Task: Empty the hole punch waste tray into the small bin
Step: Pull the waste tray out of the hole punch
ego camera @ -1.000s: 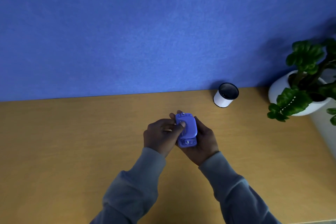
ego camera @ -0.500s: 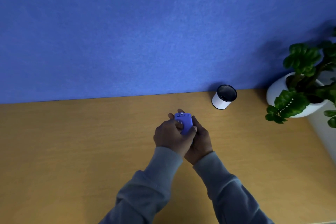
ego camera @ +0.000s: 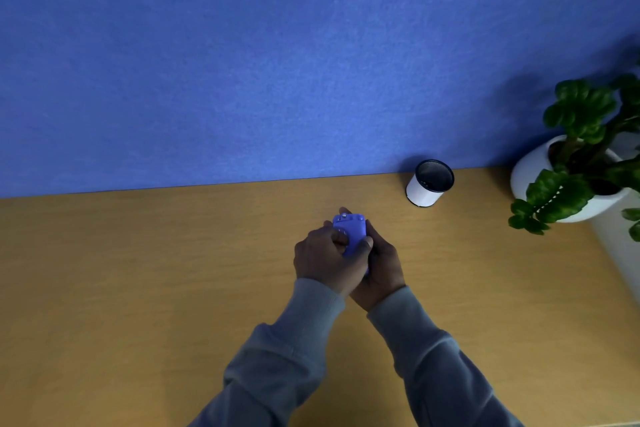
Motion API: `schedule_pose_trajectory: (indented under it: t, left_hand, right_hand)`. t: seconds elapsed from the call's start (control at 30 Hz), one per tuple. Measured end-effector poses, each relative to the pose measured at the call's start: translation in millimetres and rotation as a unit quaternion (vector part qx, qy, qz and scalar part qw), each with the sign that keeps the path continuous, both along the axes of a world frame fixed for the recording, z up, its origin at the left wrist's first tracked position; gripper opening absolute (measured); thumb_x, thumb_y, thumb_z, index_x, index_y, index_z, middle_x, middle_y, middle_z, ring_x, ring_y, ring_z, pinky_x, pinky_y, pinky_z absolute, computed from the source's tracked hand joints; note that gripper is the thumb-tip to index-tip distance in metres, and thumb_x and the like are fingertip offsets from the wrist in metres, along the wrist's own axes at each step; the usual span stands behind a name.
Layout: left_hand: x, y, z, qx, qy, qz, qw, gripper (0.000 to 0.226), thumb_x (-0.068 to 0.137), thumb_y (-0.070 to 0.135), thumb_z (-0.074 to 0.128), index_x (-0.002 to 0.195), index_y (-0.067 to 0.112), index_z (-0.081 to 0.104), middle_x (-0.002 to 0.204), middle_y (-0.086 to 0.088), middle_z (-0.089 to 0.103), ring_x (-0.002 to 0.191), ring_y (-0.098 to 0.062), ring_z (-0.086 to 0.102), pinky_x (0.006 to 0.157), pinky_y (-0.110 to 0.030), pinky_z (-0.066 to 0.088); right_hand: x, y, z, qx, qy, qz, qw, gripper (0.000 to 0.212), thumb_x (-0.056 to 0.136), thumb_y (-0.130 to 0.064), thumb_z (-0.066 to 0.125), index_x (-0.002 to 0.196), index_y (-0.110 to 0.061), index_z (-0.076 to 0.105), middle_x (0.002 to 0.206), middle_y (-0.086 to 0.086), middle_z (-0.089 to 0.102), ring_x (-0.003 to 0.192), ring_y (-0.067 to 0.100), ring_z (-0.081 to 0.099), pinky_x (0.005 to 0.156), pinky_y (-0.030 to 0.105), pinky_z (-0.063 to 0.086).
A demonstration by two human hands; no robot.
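Note:
A small blue-purple hole punch is held above the wooden desk, near its middle. My right hand cups it from below and from the right. My left hand lies over its near half, fingers curled onto it, thumb tip at its right side. Only the punch's far end shows, with small metal rivets; its waste tray is hidden. The small bin, a white cylinder with a black rim and dark inside, stands upright at the back of the desk, to the right of and beyond my hands.
A blue felt wall rises along the desk's back edge. A green plant in a white pot stands at the far right, with a white surface below it at the desk's right edge.
My left hand has slid from the punch's left side to lie over its near half. Both hands and the punch have shifted slightly away from me.

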State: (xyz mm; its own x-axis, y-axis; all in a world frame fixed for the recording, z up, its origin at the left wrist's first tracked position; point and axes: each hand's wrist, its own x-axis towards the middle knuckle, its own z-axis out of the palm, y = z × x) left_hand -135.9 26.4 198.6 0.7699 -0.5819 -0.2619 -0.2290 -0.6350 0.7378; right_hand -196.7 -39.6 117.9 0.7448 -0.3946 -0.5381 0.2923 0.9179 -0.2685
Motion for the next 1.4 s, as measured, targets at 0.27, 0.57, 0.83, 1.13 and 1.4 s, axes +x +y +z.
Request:
schedule_pose_trajectory:
  t: [0.27,0.57,0.83,1.13,1.4]
  left_hand:
    - [-1,-2,-2,-0.022,0.006,0.006,1.0,0.037,0.065,0.058,0.071,0.071,0.022,0.065,0.065,0.011,0.066,0.077,-0.012,0.067,0.074,-0.027,0.054]
    - [0,-1,1,-0.013,-0.001,-0.018,1.0,0.036,0.067,0.057,0.072,0.074,0.022,0.067,0.069,0.01,0.068,0.077,-0.012,0.066,0.074,-0.026,0.051]
    - [26,3,27,-0.056,0.022,0.03,0.998,0.039,0.063,0.054,0.082,0.066,0.017,0.071,0.064,0.007,0.071,0.071,-0.014,0.07,0.071,-0.029,0.056]
    - [86,13,-6,0.002,0.013,0.061,0.998,0.03,0.071,0.045,0.081,0.072,0.018,0.071,0.064,0.011,0.065,0.065,-0.007,0.06,0.062,-0.019,0.041]
    - [103,17,-97,0.1,0.044,0.074,0.991,0.03,0.077,0.047,0.074,0.088,0.018,0.073,0.078,0.004,0.067,0.094,-0.025,0.067,0.078,-0.021,0.04]
  right_hand:
    - [1,1,-2,0.014,-0.014,-0.006,1.0,0.036,0.101,-0.036,0.05,0.116,-0.01,0.07,0.106,0.011,0.057,0.097,0.025,0.058,0.098,0.035,0.042]
    - [-2,-2,-3,0.022,-0.021,-0.013,0.999,0.036,0.103,-0.034,0.048,0.128,-0.013,0.063,0.109,0.009,0.064,0.099,0.024,0.06,0.098,0.036,0.042]
    - [-4,-12,-1,-0.02,-0.049,-0.013,0.998,0.044,0.104,-0.038,0.045,0.125,-0.003,0.06,0.117,0.019,0.066,0.103,0.03,0.067,0.089,0.042,0.057]
    - [-4,-26,0,-0.015,-0.057,-0.028,0.998,0.041,0.103,-0.037,0.044,0.131,-0.01,0.057,0.118,0.023,0.063,0.092,0.029,0.062,0.082,0.038,0.056]
    - [-4,-28,-5,-0.018,-0.038,-0.031,0.999,0.041,0.105,-0.037,0.04,0.13,-0.01,0.057,0.118,0.02,0.061,0.096,0.027,0.061,0.081,0.037,0.055]
